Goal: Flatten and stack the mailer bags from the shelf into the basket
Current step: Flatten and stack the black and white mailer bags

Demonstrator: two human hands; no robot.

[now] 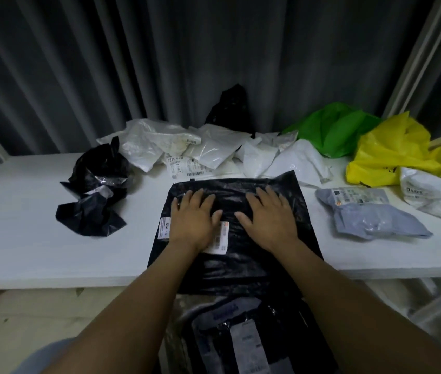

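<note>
Plainly, this is the flattening step. The left hand and right hand lie side by side on the black bag, palms down and fingers straight and spread, pressing and gripping nothing. The bag lies on the white shelf with its near edge hanging over the front, right above the basket. That probably lets it drop onto the stack of flat bags there once it is smooth.

The unflattened bags wait in reach:
- a white heap at the back
- crumpled black ones to the left
- a grey bag to the right
- green and yellow bags at the far right

As for writing, the label on the black bag sits partly under the left hand, and its print is too blurred to read. A slip in the white heap lies upside down, with digits that look like "1605", though that is uncertain. The grey bag's label and those in the basket cannot be read. No brand can be made out.
</note>
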